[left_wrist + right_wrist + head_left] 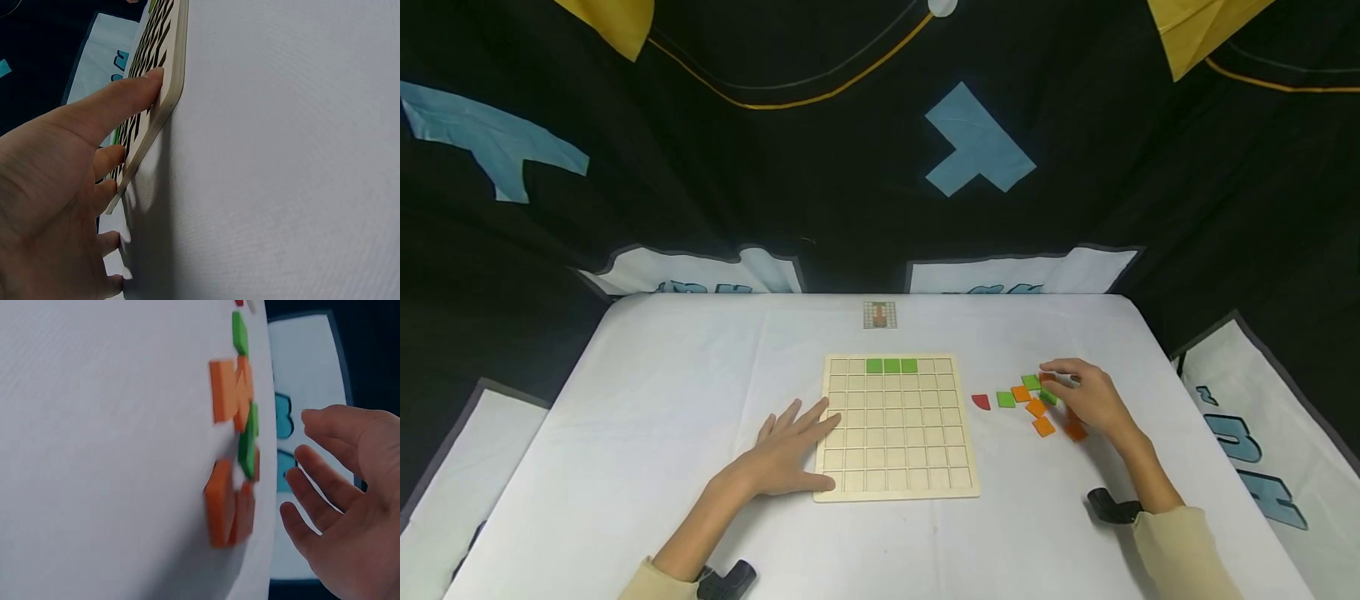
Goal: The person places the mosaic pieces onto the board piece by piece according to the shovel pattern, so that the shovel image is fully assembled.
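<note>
My left hand (pixel 784 460) lies at the left edge of a pale wooden grid board (pixel 896 437), fingers spread and straight. Its thumb (pixel 128 103) presses on the rim near the front corner. Three green square tiles (pixel 891 366) fill adjoining cells of the board's top row. To the right, my right hand (pixel 1093 398) hovers over a loose group of tiles, its fingers relaxed and apart with nothing between them. Orange tiles (pixel 1043 426) and green tiles (pixel 248 444) lie below it, some partly hidden by the hand in the head view. A red quarter-round piece (pixel 981 402) sits nearest the board.
A small picture card (pixel 879 315) with a grid pattern lies behind the board. White cloth covers the table (pixel 662 375). Black wrist cameras (pixel 1108 507) are strapped at both wrists. A dark curtain (pixel 820 183) hangs along the table's far edge.
</note>
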Action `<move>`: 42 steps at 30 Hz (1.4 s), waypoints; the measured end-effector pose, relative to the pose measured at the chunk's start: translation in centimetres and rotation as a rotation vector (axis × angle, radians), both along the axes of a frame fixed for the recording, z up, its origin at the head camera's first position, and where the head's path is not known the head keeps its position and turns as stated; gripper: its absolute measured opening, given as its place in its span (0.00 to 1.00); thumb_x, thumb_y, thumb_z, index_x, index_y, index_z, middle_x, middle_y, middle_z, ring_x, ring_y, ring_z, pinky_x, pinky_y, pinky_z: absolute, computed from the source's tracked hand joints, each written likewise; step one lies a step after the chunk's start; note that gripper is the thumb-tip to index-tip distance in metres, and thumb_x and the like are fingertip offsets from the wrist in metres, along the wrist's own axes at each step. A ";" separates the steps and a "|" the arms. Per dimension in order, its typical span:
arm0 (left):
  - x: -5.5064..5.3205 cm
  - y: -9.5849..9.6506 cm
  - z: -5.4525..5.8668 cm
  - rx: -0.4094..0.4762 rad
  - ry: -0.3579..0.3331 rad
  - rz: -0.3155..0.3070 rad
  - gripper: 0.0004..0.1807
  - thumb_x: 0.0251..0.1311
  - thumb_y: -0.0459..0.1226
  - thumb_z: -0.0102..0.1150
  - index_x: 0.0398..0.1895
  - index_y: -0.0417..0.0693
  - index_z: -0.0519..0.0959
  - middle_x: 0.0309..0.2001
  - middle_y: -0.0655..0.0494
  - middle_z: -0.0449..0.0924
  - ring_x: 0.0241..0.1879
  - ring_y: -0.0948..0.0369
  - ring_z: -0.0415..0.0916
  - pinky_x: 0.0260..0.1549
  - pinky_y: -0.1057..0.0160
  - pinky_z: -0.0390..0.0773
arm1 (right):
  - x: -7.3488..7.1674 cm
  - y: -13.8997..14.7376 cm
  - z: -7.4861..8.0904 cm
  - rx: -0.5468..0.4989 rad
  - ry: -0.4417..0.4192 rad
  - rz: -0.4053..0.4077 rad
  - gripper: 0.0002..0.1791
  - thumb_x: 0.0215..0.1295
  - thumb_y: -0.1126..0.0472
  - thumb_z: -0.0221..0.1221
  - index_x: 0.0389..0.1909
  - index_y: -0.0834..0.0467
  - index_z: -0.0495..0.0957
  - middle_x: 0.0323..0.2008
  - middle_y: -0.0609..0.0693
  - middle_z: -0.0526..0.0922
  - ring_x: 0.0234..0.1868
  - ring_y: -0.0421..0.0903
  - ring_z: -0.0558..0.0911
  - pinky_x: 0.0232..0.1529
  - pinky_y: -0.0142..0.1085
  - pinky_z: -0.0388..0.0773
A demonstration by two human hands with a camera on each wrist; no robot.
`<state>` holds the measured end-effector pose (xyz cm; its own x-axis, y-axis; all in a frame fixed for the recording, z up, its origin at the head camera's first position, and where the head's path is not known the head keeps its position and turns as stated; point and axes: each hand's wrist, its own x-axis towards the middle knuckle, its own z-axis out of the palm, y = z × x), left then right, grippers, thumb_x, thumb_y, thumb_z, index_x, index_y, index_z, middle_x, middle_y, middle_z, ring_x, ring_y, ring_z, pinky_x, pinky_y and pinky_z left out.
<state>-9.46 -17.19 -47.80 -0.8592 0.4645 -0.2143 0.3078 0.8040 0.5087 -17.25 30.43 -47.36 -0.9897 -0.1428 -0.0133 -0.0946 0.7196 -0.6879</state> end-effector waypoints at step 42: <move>0.0 0.0 -0.1 0.003 -0.004 0.001 0.49 0.53 0.55 0.71 0.76 0.49 0.62 0.79 0.46 0.47 0.75 0.36 0.35 0.64 0.27 0.37 | -1.2 2.1 -2.1 0.118 0.008 0.005 0.17 0.66 0.68 0.61 0.55 0.68 0.80 0.54 0.67 0.80 0.54 0.65 0.77 0.56 0.60 0.73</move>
<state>-9.42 -17.18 -47.88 -0.8586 0.4645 -0.2168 0.3049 0.8027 0.5125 -18.48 32.53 -49.47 -0.9890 -0.1460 -0.0227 -0.1037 0.7951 -0.5975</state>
